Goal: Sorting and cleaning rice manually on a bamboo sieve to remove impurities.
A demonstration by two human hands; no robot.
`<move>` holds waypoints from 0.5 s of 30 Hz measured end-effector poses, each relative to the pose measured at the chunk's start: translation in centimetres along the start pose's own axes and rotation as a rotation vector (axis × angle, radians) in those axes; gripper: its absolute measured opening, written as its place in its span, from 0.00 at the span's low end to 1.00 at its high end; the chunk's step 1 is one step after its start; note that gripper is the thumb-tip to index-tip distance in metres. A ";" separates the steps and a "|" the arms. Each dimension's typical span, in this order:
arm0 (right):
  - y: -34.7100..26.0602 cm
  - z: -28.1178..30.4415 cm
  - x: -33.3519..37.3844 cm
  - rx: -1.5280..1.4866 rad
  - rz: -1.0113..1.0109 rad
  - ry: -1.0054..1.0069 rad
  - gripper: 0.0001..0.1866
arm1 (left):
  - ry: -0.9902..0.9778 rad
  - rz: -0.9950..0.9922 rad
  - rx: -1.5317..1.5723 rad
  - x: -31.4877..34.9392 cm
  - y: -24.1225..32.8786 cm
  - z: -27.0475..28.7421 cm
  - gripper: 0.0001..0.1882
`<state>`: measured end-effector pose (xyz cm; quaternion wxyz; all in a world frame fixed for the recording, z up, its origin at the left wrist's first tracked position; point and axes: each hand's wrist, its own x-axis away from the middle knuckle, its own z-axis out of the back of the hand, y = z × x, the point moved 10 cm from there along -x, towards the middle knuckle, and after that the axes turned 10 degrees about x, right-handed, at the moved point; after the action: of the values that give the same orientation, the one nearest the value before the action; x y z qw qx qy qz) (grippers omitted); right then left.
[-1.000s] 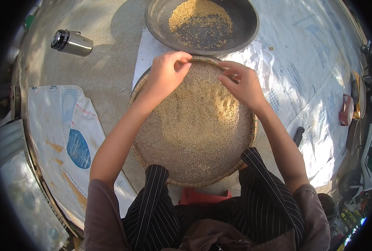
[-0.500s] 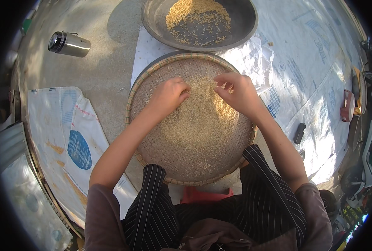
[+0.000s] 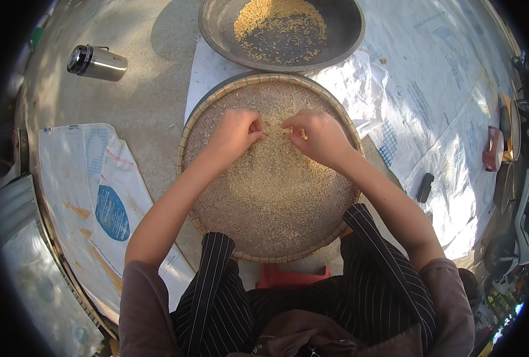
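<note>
A round woven bamboo winnowing tray with a bound rim lies in front of my knees, a layer of small pale grains spread over its middle. Both hands are over the far half of the tray, close to the grains. My left hand is closed, thumb and fingertips drawn together; whatever is between them is too small to make out. Facing it, my right hand has curled fingers, with a gap showing between thumb and forefinger and no held thing visible.
Beyond the tray stands a wide dark basin with golden unhusked grain. A steel flask lies at left on the concrete. Printed white sacks and sheets cover both sides. A small black object is at right. A red stool shows beneath me.
My right hand has moved left and slightly down, nearer my left hand, its fingers more curled. My left hand has shifted slightly left, its thumb and fingers drawn in.
</note>
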<state>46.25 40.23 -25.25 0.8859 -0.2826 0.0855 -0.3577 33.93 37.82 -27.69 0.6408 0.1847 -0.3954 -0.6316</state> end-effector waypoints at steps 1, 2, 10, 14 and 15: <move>-0.2 -0.7 -0.3 -0.001 0.000 0.000 0.11 | 0.011 0.001 0.002 0.1 0.0 0.2 0.10; -0.8 -1.1 -0.7 0.030 0.024 0.003 0.09 | 0.009 -0.001 0.003 0.2 0.2 0.4 0.10; -0.4 -3.5 -2.0 0.114 -0.007 -0.062 0.05 | -0.010 0.186 0.111 0.8 -0.8 1.8 0.08; 0.4 -3.3 -2.0 -0.027 -0.042 -0.015 0.02 | -0.011 0.231 0.120 0.6 -1.5 2.2 0.06; 0.6 -3.3 -2.1 -0.054 -0.056 -0.009 0.02 | -0.007 0.240 0.114 0.6 -1.6 2.3 0.05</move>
<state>43.96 40.55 -28.41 0.8680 -0.3102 0.0833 -0.3788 31.09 37.66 -27.31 0.6988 0.1701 -0.4522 -0.5275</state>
